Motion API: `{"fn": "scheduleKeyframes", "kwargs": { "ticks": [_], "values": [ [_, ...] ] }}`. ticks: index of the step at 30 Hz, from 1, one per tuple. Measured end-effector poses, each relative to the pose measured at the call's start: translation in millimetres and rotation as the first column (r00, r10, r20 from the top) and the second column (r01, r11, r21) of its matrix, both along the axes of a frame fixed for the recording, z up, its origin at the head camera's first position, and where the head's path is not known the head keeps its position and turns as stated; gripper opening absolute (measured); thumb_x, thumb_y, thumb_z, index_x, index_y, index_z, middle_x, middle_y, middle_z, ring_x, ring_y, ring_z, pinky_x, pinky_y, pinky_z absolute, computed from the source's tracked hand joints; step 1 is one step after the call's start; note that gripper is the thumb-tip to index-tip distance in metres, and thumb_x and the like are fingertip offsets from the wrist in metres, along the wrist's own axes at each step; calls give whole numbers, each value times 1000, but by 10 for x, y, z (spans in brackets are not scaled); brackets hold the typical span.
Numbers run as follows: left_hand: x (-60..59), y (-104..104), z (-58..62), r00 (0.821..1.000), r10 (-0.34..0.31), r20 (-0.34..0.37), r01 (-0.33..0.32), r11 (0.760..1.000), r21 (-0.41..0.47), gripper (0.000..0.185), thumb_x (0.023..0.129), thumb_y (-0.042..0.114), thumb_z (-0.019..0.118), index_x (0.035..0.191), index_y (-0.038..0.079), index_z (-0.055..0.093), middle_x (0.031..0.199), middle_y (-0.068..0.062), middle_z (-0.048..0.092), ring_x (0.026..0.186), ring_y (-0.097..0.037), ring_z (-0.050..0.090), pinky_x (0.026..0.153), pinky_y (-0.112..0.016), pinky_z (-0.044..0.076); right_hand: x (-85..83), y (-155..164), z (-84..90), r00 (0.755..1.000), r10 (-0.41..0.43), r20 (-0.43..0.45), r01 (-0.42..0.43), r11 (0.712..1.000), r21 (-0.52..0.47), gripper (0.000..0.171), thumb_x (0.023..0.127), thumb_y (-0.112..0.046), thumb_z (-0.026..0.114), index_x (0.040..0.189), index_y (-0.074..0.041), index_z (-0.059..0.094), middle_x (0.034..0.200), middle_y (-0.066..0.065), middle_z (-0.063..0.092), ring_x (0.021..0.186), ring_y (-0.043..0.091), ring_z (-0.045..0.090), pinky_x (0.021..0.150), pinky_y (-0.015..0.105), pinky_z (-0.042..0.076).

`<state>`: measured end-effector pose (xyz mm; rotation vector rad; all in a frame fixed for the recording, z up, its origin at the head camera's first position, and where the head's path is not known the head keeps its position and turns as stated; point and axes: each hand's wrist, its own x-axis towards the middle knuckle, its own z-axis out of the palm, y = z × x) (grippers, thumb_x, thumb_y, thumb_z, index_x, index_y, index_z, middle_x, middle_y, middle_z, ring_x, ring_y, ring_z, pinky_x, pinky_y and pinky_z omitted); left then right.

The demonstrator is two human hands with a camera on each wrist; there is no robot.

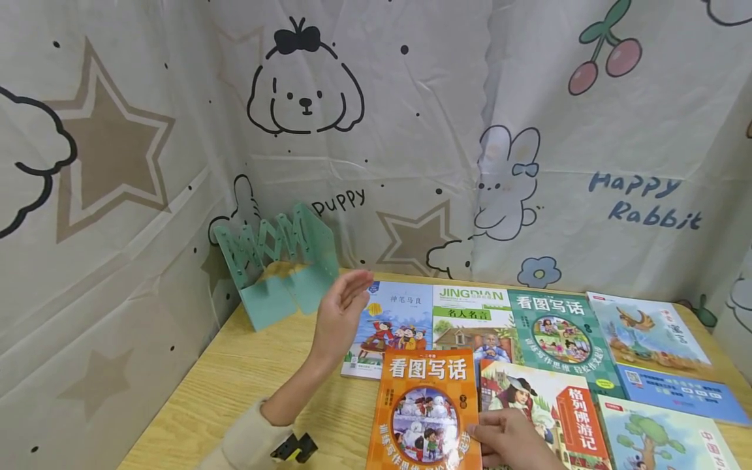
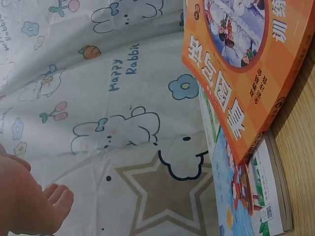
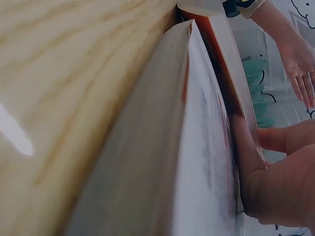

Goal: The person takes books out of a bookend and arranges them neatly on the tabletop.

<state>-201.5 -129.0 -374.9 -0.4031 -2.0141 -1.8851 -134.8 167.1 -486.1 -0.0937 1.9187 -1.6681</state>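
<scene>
My right hand (image 1: 512,436) pinches the right edge of an orange picture-writing book (image 1: 425,418), thumb on the cover. In the right wrist view, this hand (image 3: 278,184) has thumb and fingers on either side of the book's edge. The book is raised and overlaps the lower part of a blue book (image 1: 405,313) with costumed figures. Above the table, left of the blue book, my left hand (image 1: 341,316) is lifted with its fingers extended and nothing in it. The left wrist view shows part of that hand (image 2: 34,196) and the orange book (image 2: 246,83) close by.
A green expandable bookend (image 1: 276,287) stands at the table's back left. Other books lie in rows: a white-and-green one (image 1: 470,320), a green one (image 1: 561,336), a blue-orange one (image 1: 652,333), a Gulliver one (image 1: 552,398) and a tree-covered one (image 1: 652,437). A printed curtain (image 1: 411,130) hangs behind.
</scene>
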Motion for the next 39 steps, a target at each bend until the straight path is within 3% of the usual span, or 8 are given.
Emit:
{"fn": "scheduleKeyframes", "kwargs": {
  "ticks": [3,7,10,14,20,27,35,39],
  "values": [
    [1,0,-10,1000,-10,2,10,1000,-2,31,102,-1,51,133,-5,53,133,-16,59,125,-27,56,103,-30,44,21,-15,5,997,63,-52,-60,997,46,39,99,-14,61,67,-15,41,57,-5,39,51,10,43,55,30,42],
    [7,-2,-24,1000,-16,13,16,1000,-1,31,102,-1,51,133,-4,54,133,-15,59,125,-27,56,103,-29,44,43,-13,-3,959,200,-201,-158,966,206,38,99,-21,63,64,-8,56,57,-2,54,50,12,51,55,31,47],
    [11,-7,-28,1000,-23,14,23,1000,-7,32,102,-1,51,133,-6,53,133,-16,59,126,-30,55,103,-30,44,41,-32,17,918,293,-268,-201,925,323,40,100,-24,62,63,-7,60,54,-3,51,48,11,45,51,30,43],
    [4,-13,-37,999,-41,16,41,999,-21,33,102,-1,52,134,-7,52,133,-17,59,126,-30,54,104,-30,43,36,-71,86,897,348,-273,-207,876,436,38,100,-21,60,64,-10,58,53,-4,43,47,12,37,48,29,34],
    [2,-6,-70,999,-40,28,41,998,-50,32,100,-2,53,132,-8,54,131,-19,59,124,-31,56,102,-29,45,26,-120,139,894,385,-231,-218,822,526,35,102,-20,57,68,-10,61,55,-2,48,49,14,44,51,32,39],
    [-20,19,-134,997,-54,54,58,995,-86,30,100,-2,53,130,-5,57,127,-17,62,121,-31,58,99,-30,47,2,-90,144,901,387,-197,-260,844,469,33,101,-19,58,71,-9,68,58,1,58,52,15,53,52,34,45],
    [-25,27,-183,982,-117,145,140,978,-154,30,101,2,53,131,-6,58,127,-18,63,121,-31,58,100,-33,47,2,-49,119,898,371,-235,-231,854,466,37,101,-27,61,68,-10,67,55,-3,52,48,13,47,51,32,43],
    [-13,40,-190,972,-149,183,188,958,-218,30,102,6,54,132,-1,58,128,-16,63,121,-30,59,98,-36,49,31,-6,175,895,369,-253,-227,862,454,41,101,-32,59,65,-12,61,53,-5,44,46,11,37,48,28,36]
  ]
}}
